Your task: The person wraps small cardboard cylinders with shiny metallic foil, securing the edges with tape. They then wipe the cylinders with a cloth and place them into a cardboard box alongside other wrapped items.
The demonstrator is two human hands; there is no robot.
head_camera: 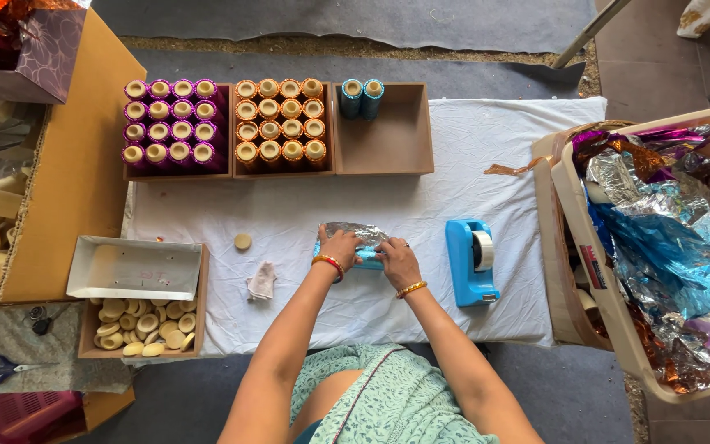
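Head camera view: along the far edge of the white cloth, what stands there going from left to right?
Tray of purple-wrapped tubes → tray of orange-wrapped tubes → two blue-wrapped tubes, standing in the left corner of a mostly bare brown tray.

Brown cardboard box [76, 164] far left, open, beside purple gift box [43, 57] top left; red-white label [593, 265] on bin's inner wall, right.
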